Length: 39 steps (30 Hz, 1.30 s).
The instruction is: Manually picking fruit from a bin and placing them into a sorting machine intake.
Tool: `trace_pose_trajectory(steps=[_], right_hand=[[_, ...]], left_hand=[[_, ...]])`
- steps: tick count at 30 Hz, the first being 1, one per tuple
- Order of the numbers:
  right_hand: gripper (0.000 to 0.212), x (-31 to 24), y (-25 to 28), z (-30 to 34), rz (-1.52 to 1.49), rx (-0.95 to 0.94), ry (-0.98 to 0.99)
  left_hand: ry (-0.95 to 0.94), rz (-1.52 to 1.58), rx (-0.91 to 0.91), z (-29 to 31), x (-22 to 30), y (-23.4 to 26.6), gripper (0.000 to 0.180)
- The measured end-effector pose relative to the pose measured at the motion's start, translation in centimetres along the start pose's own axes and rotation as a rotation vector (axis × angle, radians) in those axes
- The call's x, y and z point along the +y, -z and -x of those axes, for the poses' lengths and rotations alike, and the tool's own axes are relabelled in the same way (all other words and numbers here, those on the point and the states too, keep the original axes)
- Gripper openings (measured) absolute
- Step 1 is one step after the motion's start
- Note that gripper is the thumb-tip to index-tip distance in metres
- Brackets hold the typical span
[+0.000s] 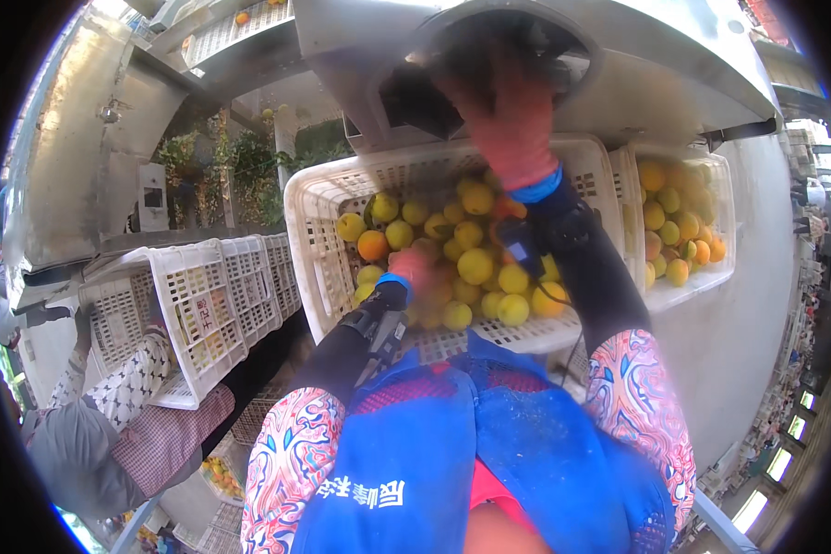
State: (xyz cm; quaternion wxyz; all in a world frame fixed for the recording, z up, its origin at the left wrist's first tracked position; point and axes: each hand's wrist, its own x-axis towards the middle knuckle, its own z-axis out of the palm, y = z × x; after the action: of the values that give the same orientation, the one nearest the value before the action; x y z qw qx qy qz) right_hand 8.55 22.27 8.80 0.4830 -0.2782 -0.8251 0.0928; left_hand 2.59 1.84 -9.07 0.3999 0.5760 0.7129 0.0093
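Note:
A white perforated plastic crate (307, 268) stands in front of me, filled with round yellow-green and orange citrus fruit (475, 266). My left hand (417, 268), in a pinkish-red glove with a blue cuff, is down among the fruit; its fingers are blurred and partly hidden. Farther up, my right hand (512, 125), gloved the same way, reaches over the crate's far side to the dark round opening (489, 55) of a metal machine. Motion and shadow smear its fingers, so any grip is hidden. Dark straps wrap both wrists.
To the right, a second white crate (630, 198) holds more fruit (679, 222). Several white crates (198, 314) stand at the left, where another person (111, 434) bends with arms at one of them. The metal machine housing (665, 83) overhangs the far side.

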Motion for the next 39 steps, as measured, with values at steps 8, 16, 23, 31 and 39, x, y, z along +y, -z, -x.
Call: trace_pose_trajectory(steps=[8,16,23,31,39], right_hand=[[0.06,1.9,4.7,23.2,0.293,-1.401,-0.355],[0.097,-0.5,5.3,20.2,-0.252,-0.983,-0.663],[0.096,-6.1,5.8,13.4,-0.305,-0.491,-0.423],[0.087,-7.6,5.4,8.5,-0.309,-0.251,-0.363],[0.069,0.9,-2.3,2.5,0.15,-0.069,-0.14]], left_hand=[[0.03,-0.038,0.095,-2.8,-0.3,-5.6,0.044],[-0.269,1.103,-0.155,-0.2,-1.0,-3.4,0.07],[-0.475,1.747,0.005,6.6,3.2,9.6,0.074],[-0.692,1.587,0.389,6.8,5.2,13.2,0.076],[0.007,0.981,0.511,0.8,-0.9,4.1,0.048]])
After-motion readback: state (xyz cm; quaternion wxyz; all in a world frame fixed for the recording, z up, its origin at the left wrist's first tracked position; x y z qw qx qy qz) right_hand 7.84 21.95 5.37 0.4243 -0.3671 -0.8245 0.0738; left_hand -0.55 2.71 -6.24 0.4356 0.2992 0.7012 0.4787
